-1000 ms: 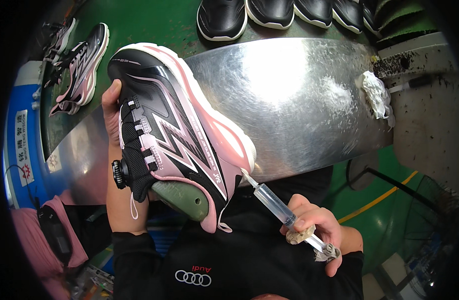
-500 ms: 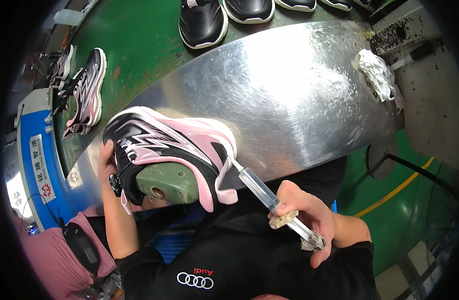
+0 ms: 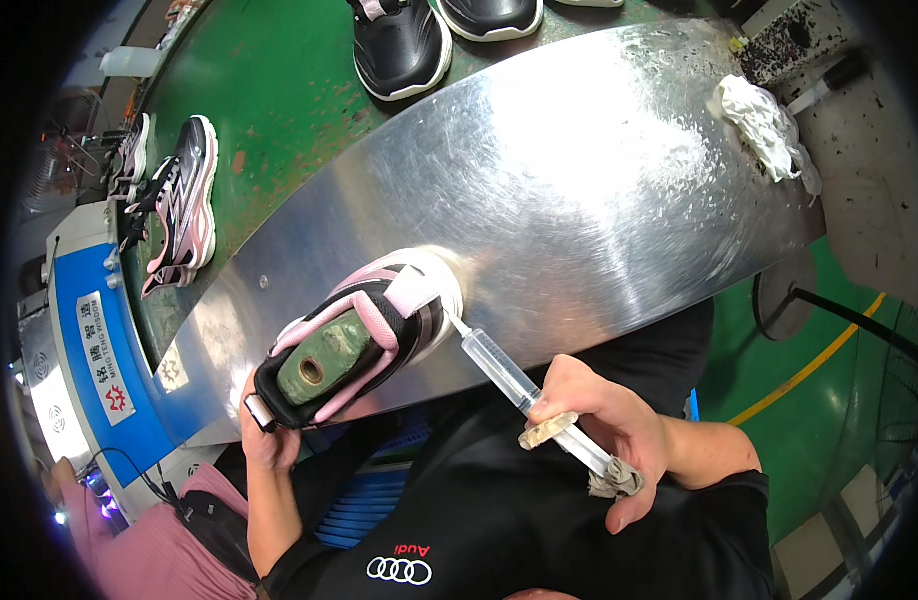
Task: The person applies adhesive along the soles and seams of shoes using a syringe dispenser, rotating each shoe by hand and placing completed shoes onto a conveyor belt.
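A black, pink and white sneaker (image 3: pixel 381 322) rests heel-outward on the metal plate, a green shoe last (image 3: pixel 326 358) filling its opening. My left hand (image 3: pixel 269 447) grips the sneaker at its near left end; some fingers are hidden beneath it. A clear plastic syringe (image 3: pixel 501 370) is held in my right hand (image 3: pixel 619 415), fingers closed around its rear part and plunger. Its tip touches or nearly touches the lower heel edge, just right of the pale pink pull tab (image 3: pixel 411 290). Wrappings surround the syringe's flange and plunger end.
The shiny metal plate (image 3: pixel 599 200) spans the middle, beside a green surface (image 3: pixel 269 130). Black shoes (image 3: pixel 404 50) stand at the far side, pink-black sneakers (image 3: pixel 191 195) at left. A crumpled white cloth (image 3: pixel 764 125) lies far right. A blue-white machine (image 3: pixel 104 345) stands left.
The sneaker has turned from side-on to heel-outward, and its pull tab now lies up against the heel. My left hand moved nearer me with it. The syringe shifted slightly left.
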A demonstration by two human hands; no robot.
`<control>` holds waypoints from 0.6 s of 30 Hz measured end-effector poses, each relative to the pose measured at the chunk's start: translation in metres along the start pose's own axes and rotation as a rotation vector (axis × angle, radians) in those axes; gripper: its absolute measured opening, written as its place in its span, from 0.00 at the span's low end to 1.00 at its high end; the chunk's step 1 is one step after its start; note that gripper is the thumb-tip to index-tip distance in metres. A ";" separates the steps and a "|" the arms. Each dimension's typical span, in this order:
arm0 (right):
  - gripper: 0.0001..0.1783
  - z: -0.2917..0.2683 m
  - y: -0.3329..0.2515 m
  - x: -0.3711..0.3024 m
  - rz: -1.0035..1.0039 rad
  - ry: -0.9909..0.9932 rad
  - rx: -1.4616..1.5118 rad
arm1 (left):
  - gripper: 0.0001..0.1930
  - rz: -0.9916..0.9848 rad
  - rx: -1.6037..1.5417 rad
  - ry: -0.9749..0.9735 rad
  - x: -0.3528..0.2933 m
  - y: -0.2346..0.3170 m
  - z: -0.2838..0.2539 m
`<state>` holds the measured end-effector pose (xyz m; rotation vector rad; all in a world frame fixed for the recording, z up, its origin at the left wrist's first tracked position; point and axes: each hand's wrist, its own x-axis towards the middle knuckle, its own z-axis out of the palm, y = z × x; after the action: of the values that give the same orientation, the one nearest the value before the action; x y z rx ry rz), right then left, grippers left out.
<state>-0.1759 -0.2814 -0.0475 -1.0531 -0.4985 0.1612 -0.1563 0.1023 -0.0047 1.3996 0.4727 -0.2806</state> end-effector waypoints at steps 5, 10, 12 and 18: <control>0.51 0.004 -0.003 -0.002 -0.006 -0.003 -0.006 | 0.28 -0.117 -0.209 -0.133 -0.026 -0.011 -0.006; 0.51 0.006 -0.005 -0.003 0.003 -0.007 -0.051 | 0.29 -0.114 -0.244 -0.174 -0.039 -0.016 0.016; 0.51 0.007 -0.007 -0.004 0.004 -0.012 -0.057 | 0.31 -0.146 -0.291 -0.094 -0.042 -0.016 0.025; 0.51 0.013 -0.016 -0.004 0.040 -0.027 -0.073 | 0.37 -0.199 -0.296 -0.229 -0.053 -0.027 0.036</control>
<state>-0.1869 -0.2805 -0.0298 -1.1345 -0.5105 0.1940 -0.2096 0.0578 0.0007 1.0191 0.4446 -0.5057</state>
